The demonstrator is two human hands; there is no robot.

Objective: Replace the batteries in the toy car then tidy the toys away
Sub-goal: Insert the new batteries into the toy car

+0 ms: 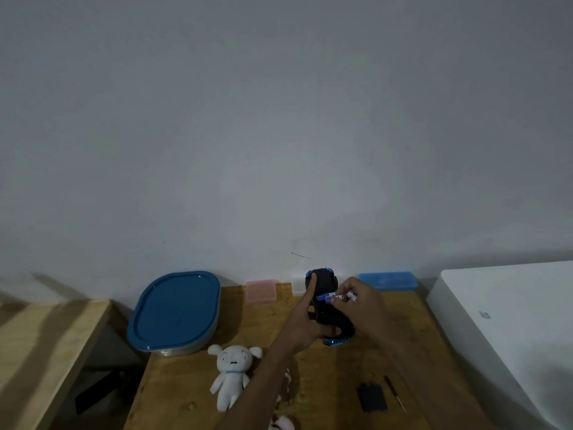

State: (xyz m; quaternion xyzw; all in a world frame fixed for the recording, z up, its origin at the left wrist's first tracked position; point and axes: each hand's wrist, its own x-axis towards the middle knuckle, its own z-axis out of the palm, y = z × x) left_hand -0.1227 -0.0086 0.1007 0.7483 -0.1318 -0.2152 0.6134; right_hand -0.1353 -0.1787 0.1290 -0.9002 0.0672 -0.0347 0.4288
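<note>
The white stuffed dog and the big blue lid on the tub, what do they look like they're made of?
The white stuffed dog looks like soft plush fabric: matte, limp limbs, a fuzzy outline. The blue lid looks like smooth moulded plastic, going by its even colour, raised rim and faint sheen; the dim light leaves the exact finish unclear.

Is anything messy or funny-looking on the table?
Only a little. The toy car is held upside down while the right hand pinches batteries over it. Its black cover lies loose beside a screwdriver. Nothing looks spilled or broken.
</note>
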